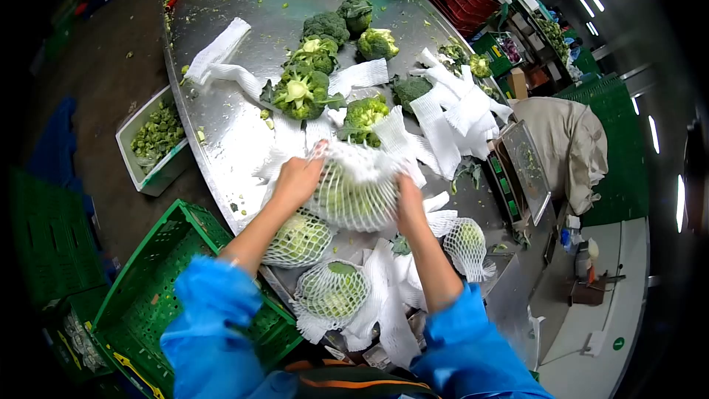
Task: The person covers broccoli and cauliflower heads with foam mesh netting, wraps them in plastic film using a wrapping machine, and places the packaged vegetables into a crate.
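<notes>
Both my hands grip a white foam net sleeve [356, 159] stretched around a broccoli head [353, 198] above the steel table. My left hand [297, 179] closes on its left edge and my right hand [408, 199] on its right; the sleeve's top is bunched and blurred. Beneath and beside it lie netted broccoli heads [299, 238], another netted head [336, 292], and one at the right [465, 242]. Farther up are several bare broccoli heads [303, 94], one of them [363, 120] just past my hands. Loose net sleeves [461, 114] are strewn among them.
A green crate [140, 284] stands against the table's [244, 18] left front edge. Beyond it is a white bin [153, 181] holding green trimmings. A box-like device with a metal top plate [526, 166] sits at the right, near beige cloth [565, 140].
</notes>
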`<state>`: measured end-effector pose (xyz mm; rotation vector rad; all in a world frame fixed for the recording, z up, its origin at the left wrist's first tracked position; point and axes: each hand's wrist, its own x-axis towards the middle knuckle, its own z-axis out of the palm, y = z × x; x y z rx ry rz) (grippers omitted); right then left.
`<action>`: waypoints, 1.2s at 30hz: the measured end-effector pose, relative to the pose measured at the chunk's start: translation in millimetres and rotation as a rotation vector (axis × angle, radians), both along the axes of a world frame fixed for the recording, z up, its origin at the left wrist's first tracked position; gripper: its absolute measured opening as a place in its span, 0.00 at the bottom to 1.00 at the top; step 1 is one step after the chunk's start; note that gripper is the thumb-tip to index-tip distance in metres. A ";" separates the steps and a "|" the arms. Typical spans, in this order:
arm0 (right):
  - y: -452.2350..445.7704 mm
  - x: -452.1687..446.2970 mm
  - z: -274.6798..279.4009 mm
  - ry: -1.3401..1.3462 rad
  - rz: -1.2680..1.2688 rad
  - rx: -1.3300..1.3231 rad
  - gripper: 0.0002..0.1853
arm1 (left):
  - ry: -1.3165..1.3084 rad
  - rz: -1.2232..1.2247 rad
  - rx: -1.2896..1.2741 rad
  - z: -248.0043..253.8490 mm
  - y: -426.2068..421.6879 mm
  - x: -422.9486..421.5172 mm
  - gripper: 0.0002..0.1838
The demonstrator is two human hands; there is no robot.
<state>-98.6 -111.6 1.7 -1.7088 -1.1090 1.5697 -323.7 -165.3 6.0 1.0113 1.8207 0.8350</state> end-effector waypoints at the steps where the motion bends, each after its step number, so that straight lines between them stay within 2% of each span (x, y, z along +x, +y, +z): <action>1: -23.3 14.9 16.2 0.071 -0.083 0.151 0.18 | -0.097 -0.011 0.080 17.7 -19.3 -2.8 0.28; 2: -50.7 20.1 65.8 0.137 -0.057 0.164 0.14 | -0.312 0.044 0.200 30.2 -35.0 1.0 0.23; 3: -80.8 22.6 99.4 0.266 -0.174 0.197 0.13 | -0.530 0.098 0.290 37.9 -53.3 10.4 0.18; 4: -103.3 26.2 120.5 0.381 -0.154 0.333 0.14 | -0.596 0.153 0.603 45.9 -64.7 27.9 0.14; 5: -115.4 27.7 139.7 0.389 -0.034 0.354 0.17 | -0.656 0.079 0.808 42.2 -69.8 35.2 0.20; 7: -131.8 32.3 166.9 0.357 0.123 0.370 0.22 | -1.606 0.146 0.299 48.4 -81.1 62.4 0.25; 9: -123.0 51.5 177.4 0.571 0.145 -0.048 0.25 | -2.163 0.013 -0.242 -22.7 -90.4 89.6 0.23; 10: -119.1 56.6 178.7 0.958 0.219 -0.252 0.25 | -2.024 -0.146 -0.098 -13.4 -113.3 93.4 0.23; 11: -115.1 61.8 180.1 1.260 0.297 -0.530 0.25 | -1.728 0.010 -0.092 -12.9 -129.2 120.0 0.21; 13: -124.3 56.8 180.4 0.830 -0.375 -0.479 0.25 | -1.762 0.278 -0.238 25.1 -155.0 140.7 0.22; 14: -125.8 85.6 156.7 1.294 -0.101 -0.637 0.22 | -1.811 0.322 -0.229 24.4 -156.9 141.1 0.23; 15: -135.5 100.3 141.3 1.095 -0.265 -0.563 0.20 | -1.866 0.372 -0.211 22.6 -156.6 142.1 0.23; 17: -165.3 117.4 119.1 1.100 -0.366 -0.561 0.19 | -1.888 0.466 -0.155 27.2 -153.0 137.5 0.24; 19: -208.1 106.9 92.4 0.946 -0.532 -0.598 0.20 | -1.798 0.537 -0.078 45.1 -138.2 117.3 0.25; 20: -230.0 120.7 59.7 1.161 -0.267 -0.640 0.21 | -1.852 0.478 0.020 43.5 -136.4 113.1 0.24; 22: -239.8 94.2 82.5 0.427 -0.078 -0.340 0.31 | -1.960 0.340 0.208 38.8 -129.2 112.8 0.23; 24: -218.7 99.1 72.2 0.758 -0.271 0.077 0.40 | -1.822 0.364 0.191 75.1 -122.9 121.8 0.23; 25: -201.3 98.2 77.7 0.922 -0.145 0.107 0.47 | -1.749 0.374 0.167 88.6 -124.6 131.5 0.23; 26: -184.5 98.7 73.4 1.118 -0.127 -0.011 0.44 | -1.676 0.307 0.250 90.1 -130.2 147.2 0.22; 28: -160.5 99.5 76.2 1.096 -0.367 -0.040 0.39 | -0.749 -0.196 0.431 98.7 -156.0 164.3 0.23; 29: -149.3 100.3 77.2 1.080 -0.480 -0.063 0.37 | -0.633 -0.359 0.424 101.0 -171.4 159.5 0.22; 30: -142.2 106.9 80.0 1.033 -0.431 -0.029 0.34 | -0.513 -0.519 0.433 103.2 -187.2 154.9 0.22; 31: -137.0 117.5 84.9 0.982 -0.384 -0.009 0.31 | -0.616 -0.694 0.241 102.9 -197.5 137.7 0.20; 33: -121.6 138.0 86.3 0.727 -0.281 -0.005 0.31 | -0.444 -0.304 0.091 84.8 -187.1 115.3 0.15; 35: -101.1 128.5 91.9 0.329 -0.002 0.046 0.32 | -0.494 0.013 0.337 73.7 -143.5 83.1 0.14; 36: -93.1 118.1 84.4 0.095 0.151 0.018 0.34 | -0.390 0.034 0.436 66.5 -117.1 69.8 0.14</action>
